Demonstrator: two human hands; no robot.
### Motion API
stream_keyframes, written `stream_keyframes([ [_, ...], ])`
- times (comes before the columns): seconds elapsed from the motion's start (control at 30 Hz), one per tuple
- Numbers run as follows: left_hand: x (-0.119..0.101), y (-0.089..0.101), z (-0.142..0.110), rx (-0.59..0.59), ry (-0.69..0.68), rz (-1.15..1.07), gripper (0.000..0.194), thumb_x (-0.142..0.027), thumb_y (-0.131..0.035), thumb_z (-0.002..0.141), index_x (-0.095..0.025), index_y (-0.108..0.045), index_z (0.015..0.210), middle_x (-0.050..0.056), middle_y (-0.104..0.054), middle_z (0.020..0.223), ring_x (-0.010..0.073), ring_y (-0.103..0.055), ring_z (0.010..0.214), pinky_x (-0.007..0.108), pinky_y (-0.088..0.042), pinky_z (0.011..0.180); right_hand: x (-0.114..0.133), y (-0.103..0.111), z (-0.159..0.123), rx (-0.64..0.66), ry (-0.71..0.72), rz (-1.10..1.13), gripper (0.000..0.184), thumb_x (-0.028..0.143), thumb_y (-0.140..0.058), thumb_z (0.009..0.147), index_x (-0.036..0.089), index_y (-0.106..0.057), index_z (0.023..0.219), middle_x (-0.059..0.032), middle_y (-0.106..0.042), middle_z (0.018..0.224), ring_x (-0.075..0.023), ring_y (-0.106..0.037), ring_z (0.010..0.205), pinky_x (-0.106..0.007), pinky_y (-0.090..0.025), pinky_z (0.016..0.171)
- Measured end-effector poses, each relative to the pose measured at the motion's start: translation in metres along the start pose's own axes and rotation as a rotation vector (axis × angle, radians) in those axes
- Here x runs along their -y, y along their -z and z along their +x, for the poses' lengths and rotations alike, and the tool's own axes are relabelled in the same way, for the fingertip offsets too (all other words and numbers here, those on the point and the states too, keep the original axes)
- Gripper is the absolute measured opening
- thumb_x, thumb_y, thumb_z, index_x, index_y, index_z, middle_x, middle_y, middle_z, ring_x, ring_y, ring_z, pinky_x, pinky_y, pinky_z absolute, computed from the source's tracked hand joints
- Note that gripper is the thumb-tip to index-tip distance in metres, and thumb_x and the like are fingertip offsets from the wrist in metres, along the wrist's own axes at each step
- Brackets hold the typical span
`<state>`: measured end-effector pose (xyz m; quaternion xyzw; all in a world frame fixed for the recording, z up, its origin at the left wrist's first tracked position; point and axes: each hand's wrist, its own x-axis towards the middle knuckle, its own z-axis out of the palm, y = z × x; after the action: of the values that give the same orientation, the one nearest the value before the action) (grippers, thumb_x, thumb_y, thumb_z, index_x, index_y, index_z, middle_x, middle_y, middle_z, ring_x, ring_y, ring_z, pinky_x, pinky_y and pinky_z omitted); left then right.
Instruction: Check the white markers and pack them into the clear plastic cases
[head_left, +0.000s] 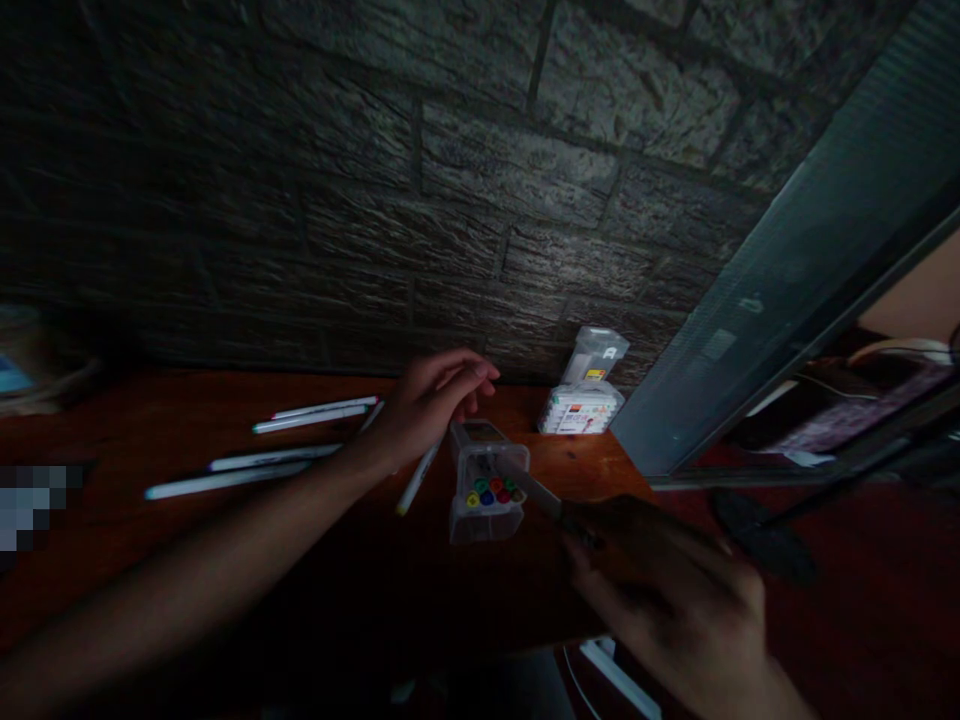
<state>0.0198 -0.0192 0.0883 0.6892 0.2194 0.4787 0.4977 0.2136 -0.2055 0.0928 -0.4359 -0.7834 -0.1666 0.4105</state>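
The work is looking partway along: inside the clear case point(465, 525), standing near the middle of the counter point(592, 468), a cluster of markers point(487, 497) is already sitting with yellow, green, blue and red ends showing, while several others are lying outside. The right hand point(671, 580) is holding a white marker point(541, 490), its grip closing on the near end, and the far end is pointing into the case's opening; how deep it is reaching, I cannot tell. The left hand point(444, 395) is hovering just behind the case, fingers loosely curling; a yellow-tipped marker point(417, 480) is slanting out from under it, and I cannot tell whether that grip is holding it. Apart from these, four loose markers point(277, 457) are lying to the left and a partly hidden marker point(372, 416) is showing beside the left hand, all remaining out of the case
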Motion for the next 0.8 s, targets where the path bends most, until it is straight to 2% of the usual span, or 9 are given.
stream_keyframes([
  [0.1, 0.0, 0.001, 0.001, 0.001, -0.005, 0.011, 0.023, -0.035, -0.06, 0.097, -0.016, -0.074, 0.099, 0.006, -0.071, 0.087, 0.0132, -0.06, 0.068, 0.023, -0.046, 0.054, -0.002, -0.017, 0.005, 0.058, -0.007, -0.009, 0.009, 0.015, -0.065, 0.097, 0.021, -0.071, 0.098, -0.0027, -0.077, 0.076, -0.0172, -0.075, 0.062, -0.027, -0.059, 0.055],
  [0.33, 0.0, 0.003, 0.002, -0.005, -0.001, 0.034, 0.022, -0.033, -0.061, 0.098, -0.016, -0.074, 0.1, 0.005, -0.071, 0.087, 0.0131, -0.061, 0.069, 0.023, -0.045, 0.055, -0.012, -0.042, 0.009, 0.166, -0.037, -0.041, 0.019, 0.02, -0.057, 0.102, 0.017, -0.075, 0.096, -0.0062, -0.077, 0.077, -0.0195, -0.075, 0.063, -0.031, -0.056, 0.053],
  [0.5, 0.002, 0.004, 0.002, -0.001, 0.011, 0.04, 0.02, -0.031, -0.06, 0.098, -0.016, -0.074, 0.1, 0.006, -0.072, 0.088, 0.0133, -0.061, 0.07, 0.023, -0.046, 0.056, -0.019, -0.052, 0.006, 0.199, -0.05, -0.024, 0.014, 0.019, -0.061, 0.1, 0.016, -0.075, 0.098, -0.0066, -0.076, 0.078, -0.0211, -0.074, 0.065, -0.033, -0.054, 0.054],
  [0.8, 0.004, 0.004, 0.003, -0.002, 0.006, 0.048, 0.019, -0.029, -0.061, 0.097, -0.016, -0.074, 0.1, 0.005, -0.072, 0.087, 0.0126, -0.061, 0.069, 0.023, -0.046, 0.055, -0.024, -0.061, 0.005, 0.244, -0.067, -0.044, 0.013, 0.017, -0.064, 0.098, 0.014, -0.077, 0.098, -0.0087, -0.078, 0.084, -0.024, -0.077, 0.071, -0.034, -0.059, 0.061],
])
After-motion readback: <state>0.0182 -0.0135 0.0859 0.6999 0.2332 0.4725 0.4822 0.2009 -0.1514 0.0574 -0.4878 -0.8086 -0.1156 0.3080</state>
